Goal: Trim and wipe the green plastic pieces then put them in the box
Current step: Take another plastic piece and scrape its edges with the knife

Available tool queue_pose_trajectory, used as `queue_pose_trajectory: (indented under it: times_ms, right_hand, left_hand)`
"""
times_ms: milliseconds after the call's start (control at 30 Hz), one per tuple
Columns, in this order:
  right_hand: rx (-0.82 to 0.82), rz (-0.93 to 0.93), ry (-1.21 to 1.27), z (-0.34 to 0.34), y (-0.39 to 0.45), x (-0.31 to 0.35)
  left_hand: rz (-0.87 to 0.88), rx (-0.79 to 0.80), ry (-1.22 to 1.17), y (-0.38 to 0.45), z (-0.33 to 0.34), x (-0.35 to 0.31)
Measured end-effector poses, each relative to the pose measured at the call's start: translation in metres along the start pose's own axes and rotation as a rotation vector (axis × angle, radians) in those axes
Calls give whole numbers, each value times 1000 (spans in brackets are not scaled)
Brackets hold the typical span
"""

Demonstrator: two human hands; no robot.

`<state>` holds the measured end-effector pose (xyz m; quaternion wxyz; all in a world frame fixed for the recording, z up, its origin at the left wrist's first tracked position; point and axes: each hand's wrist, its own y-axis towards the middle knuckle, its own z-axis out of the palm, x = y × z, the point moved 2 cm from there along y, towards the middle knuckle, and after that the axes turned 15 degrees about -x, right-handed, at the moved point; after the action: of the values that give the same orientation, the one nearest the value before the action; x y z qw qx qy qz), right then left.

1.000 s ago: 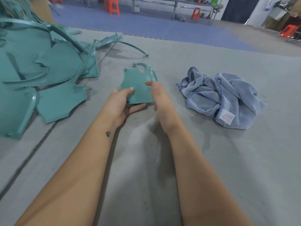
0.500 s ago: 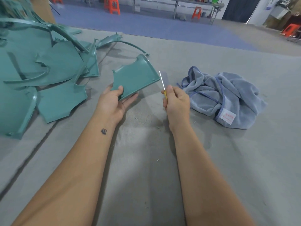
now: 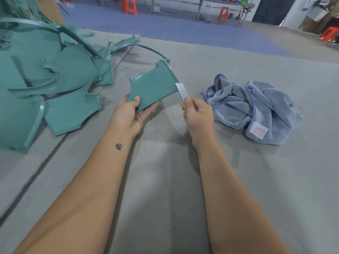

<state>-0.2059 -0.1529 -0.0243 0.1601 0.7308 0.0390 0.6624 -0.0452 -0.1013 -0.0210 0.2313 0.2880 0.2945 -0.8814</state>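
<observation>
Both my forearms reach forward over the mat, bare. My left hand (image 3: 131,114) is palm up, thumb on top, fingers curled beneath the green plastic piece (image 3: 153,86), gripping its near corner. My right hand (image 3: 199,114) is fisted, thumb up, pinching the blade (image 3: 181,91), which touches the piece's right edge.
</observation>
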Motion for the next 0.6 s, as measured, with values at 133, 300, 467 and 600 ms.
queue_pose_trajectory:
  times_ms: [133,300,467,600]
  right_hand:
    - [66,-10,-38,1,1,-2]
    - [92,-13,-32,3,-3,1]
    - [-25,120,173,-3,2,0]
    - [-25,56,79,1,1,-4]
  left_hand:
    - [15,-3,19,1,0,1]
    - [25,-3,25,2,1,2]
    - [11,3,35,2,0,3]
    - [18,7,39,0,1,3]
